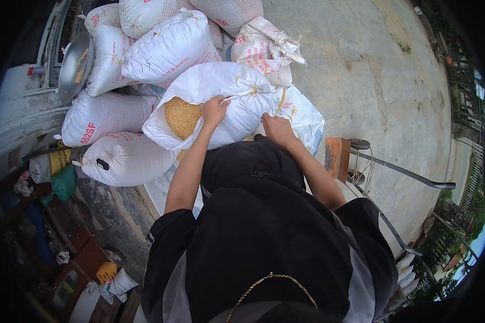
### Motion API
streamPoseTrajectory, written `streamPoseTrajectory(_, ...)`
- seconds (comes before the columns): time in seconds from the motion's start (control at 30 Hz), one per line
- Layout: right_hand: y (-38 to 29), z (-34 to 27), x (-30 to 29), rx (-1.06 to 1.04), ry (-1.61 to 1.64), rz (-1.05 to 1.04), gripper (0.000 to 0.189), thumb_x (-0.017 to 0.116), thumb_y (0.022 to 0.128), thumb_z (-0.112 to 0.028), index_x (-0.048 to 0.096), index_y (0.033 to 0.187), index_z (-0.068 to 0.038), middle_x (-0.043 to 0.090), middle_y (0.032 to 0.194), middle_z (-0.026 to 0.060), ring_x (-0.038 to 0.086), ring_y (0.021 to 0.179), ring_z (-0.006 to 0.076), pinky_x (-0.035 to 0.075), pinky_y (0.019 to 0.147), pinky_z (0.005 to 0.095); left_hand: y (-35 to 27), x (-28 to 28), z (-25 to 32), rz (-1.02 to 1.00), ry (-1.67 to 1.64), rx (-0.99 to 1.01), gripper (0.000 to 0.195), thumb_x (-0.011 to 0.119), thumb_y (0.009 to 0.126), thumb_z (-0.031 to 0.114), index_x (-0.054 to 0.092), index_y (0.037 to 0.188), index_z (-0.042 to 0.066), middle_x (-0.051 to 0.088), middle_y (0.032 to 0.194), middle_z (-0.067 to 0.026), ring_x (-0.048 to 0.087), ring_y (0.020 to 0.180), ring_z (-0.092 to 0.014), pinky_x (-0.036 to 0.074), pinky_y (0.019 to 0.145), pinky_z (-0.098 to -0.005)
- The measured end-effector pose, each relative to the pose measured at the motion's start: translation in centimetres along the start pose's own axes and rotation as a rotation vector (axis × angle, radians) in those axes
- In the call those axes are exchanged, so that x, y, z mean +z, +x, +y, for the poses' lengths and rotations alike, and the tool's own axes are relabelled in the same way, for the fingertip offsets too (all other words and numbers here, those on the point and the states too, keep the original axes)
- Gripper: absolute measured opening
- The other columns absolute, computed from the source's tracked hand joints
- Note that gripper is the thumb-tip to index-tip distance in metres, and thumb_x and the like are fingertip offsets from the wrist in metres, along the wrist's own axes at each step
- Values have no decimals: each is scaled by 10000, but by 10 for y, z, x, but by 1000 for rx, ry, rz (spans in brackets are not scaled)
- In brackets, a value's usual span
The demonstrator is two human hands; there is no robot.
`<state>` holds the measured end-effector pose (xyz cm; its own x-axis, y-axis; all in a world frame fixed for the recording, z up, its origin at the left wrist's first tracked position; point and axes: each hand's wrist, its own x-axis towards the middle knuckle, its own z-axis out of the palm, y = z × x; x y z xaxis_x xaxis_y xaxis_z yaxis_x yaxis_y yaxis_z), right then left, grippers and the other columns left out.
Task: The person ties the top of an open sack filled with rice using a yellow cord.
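Observation:
A white woven sack [242, 121] lies on its side right before me, its mouth gaping to the left. Golden unhusked grain [182, 118], apparently rice, fills the opening. My left hand [215, 110] is at the upper side of the mouth, its fingers pinched on a white strip of the sack's edge. Further right, my right hand [277, 128] has its fingers curled beside the sack's gathered, tied end [258, 89]. A thin strand seems to run to its fingertips; what they grip is small and partly hidden.
Full white sacks [165, 48] are piled behind and left, with a metal basin [76, 66] leaning there. A crumpled sack [266, 50] stands at the back. A printed sheet [301, 117] lies underneath. To the right, a hand truck [337, 159] rests on the concrete floor [347, 80].

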<state>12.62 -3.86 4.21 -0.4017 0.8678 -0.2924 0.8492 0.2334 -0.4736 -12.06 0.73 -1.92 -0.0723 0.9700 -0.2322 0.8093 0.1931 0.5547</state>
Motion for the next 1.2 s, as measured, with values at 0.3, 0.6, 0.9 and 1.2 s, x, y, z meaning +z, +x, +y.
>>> streamPoseTrajectory(0.3,-4,-16,-7,53,59,74,191,506,908,-215,610,913,-55,642,697,205,648,683,388,506,624,500,1,-4,-3,22,-62,52,255,668,813,397,718,857,150,693,775,-71,646,761,-269,370,773,-403)
streamPoseTrajectory(0.6,-8,-31,11,142,173,84,206,487,923,-212,601,940,-42,639,734,241,636,731,421,491,689,532,5,-6,-4,2,-57,90,281,660,821,404,713,858,131,693,749,-80,660,728,-266,424,706,-386)
streamPoseTrajectory(0.9,-13,-23,27,188,268,114,220,474,935,-219,589,936,-32,632,739,253,623,736,441,478,693,540,3,-6,-3,11,-88,91,262,668,822,382,714,867,128,692,735,-72,661,696,-247,440,673,-378)
streamPoseTrajectory(1.2,10,-22,35,144,270,56,213,484,928,-214,621,949,-52,657,822,235,630,795,426,482,738,518,-4,-5,-3,102,-140,143,238,650,844,364,708,846,132,673,712,-85,624,681,-261,350,755,-386)
